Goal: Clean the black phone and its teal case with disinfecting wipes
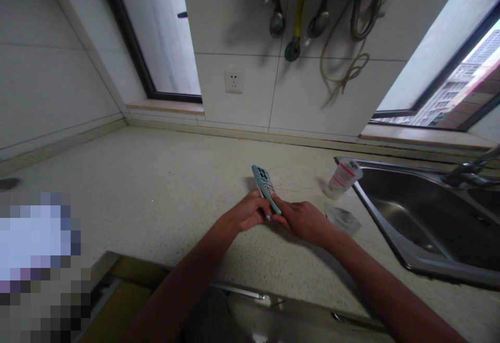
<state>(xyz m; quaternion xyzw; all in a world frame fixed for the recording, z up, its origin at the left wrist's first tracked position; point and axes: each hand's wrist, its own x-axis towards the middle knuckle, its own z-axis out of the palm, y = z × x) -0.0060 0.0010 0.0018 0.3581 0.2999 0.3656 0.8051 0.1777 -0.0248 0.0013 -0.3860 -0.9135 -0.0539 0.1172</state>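
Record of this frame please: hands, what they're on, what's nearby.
left hand: gripping phone
right hand: gripping same phone
phone: tilted, camera side facing up, over counter
cup: on counter, beside sink
clear packet: on counter, near right wrist
wall: socket, hoses above

Phone point(267, 187) over the counter point(187, 166), sink point(402, 223) off to the right
Cup point(342, 180) sits between those two, basically at the sink's edge, packet point(344, 219) just this side of it; socket point(233, 82) up on the wall point(242, 111) behind.
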